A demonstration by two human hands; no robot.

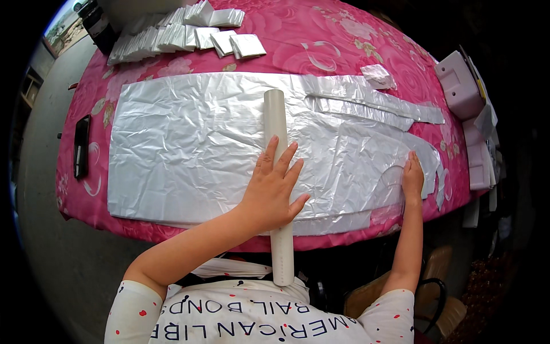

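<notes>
A large crinkled sheet of silver foil (189, 143) lies spread over a table with a pink flowered cloth (321, 40). A long white tube (276, 132) lies across the foil, running from the far side to past the table's near edge. My left hand (272, 186) rests flat on the tube, fingers spread. My right hand (412, 178) presses flat on the foil's right end, near its cut, curved edge. Narrow cut foil strips (372, 97) lie at the far right of the sheet.
Several folded foil squares (189, 31) are stacked in rows at the table's far left. A crumpled foil piece (378, 75) lies at the far right. A black flat object (81, 146) lies at the left edge. Pale pink cases (458, 83) stand to the right. A chair (441, 286) is below right.
</notes>
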